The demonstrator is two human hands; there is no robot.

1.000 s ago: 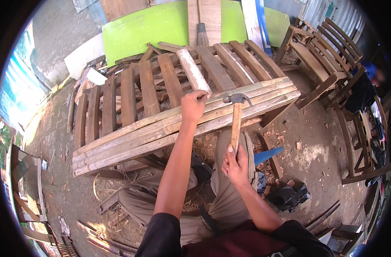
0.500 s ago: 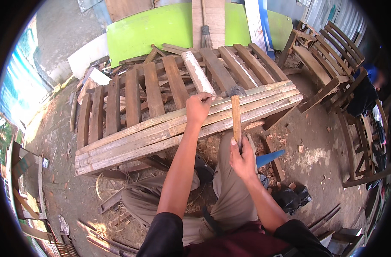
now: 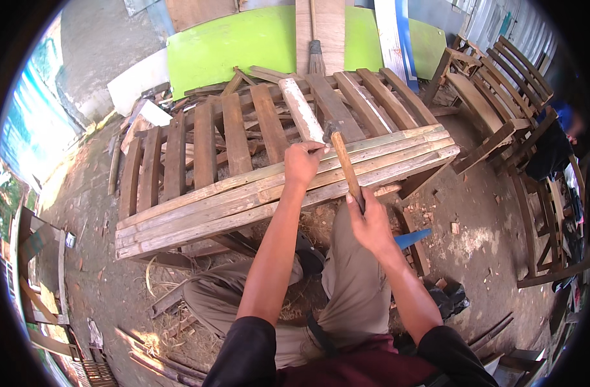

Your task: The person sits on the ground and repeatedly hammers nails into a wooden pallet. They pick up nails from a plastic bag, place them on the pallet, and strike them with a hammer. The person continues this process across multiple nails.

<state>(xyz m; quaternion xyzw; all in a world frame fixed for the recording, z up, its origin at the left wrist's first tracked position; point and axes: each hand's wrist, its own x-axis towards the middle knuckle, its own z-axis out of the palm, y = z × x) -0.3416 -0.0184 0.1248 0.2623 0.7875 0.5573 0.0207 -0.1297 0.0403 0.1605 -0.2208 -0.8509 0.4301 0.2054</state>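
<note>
Hammer (image 3: 348, 166) gripped near the end of a white-painted slat (image 3: 301, 111)

The right hand (image 3: 372, 224) closes around the hammer's wooden handle, its dark head tilted up and away, just beside the fingertips of the left hand (image 3: 301, 164). That hand's thumb and fingers are drawn together at the slat's near end; whether they grip anything is too small to tell. The slat lies among brown ones across a wooden frame (image 3: 204, 143), its near end by the long pale boards (image 3: 198, 209) along the front.
</note>
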